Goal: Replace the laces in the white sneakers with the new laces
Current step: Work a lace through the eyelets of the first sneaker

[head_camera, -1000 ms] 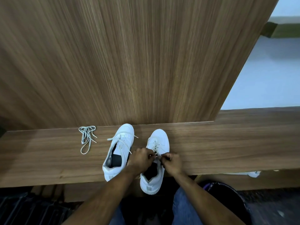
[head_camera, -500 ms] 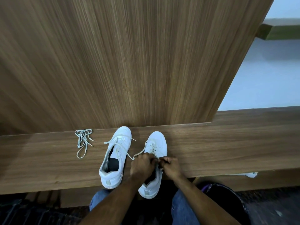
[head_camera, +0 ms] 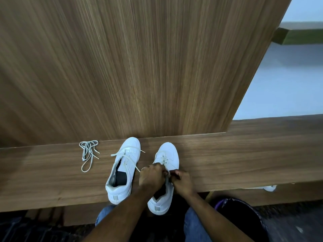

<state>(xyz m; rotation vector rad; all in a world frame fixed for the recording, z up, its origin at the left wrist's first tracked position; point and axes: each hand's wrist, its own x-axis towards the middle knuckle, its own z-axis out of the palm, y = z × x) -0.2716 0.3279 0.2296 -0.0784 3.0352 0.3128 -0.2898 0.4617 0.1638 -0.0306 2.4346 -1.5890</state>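
Note:
Two white sneakers stand side by side on a wooden ledge [head_camera: 227, 159], toes pointing at the wall panel. The left sneaker [head_camera: 124, 170] has a loose lace [head_camera: 125, 155] trailing across its tongue. The right sneaker [head_camera: 168, 158] is partly laced near the toe. My left hand [head_camera: 152, 176] and my right hand [head_camera: 182, 180] meet over its middle eyelets, each pinching the lace there. The heel of this sneaker overhangs the ledge's near edge. A bundled grey-white lace [head_camera: 88, 152] lies on the ledge left of the shoes.
A tall wooden panel [head_camera: 139, 67] rises right behind the toes. A dark bin with a purple rim [head_camera: 244, 219] stands on the floor at lower right. Something white [head_camera: 270, 188] pokes out under the ledge on the right. My knees in blue jeans [head_camera: 106, 215] are below.
My hands have stayed on the right sneaker's lace, shifting a little from eyelet to eyelet. The camera has tilted slightly, so everything sits lower and further left in view.

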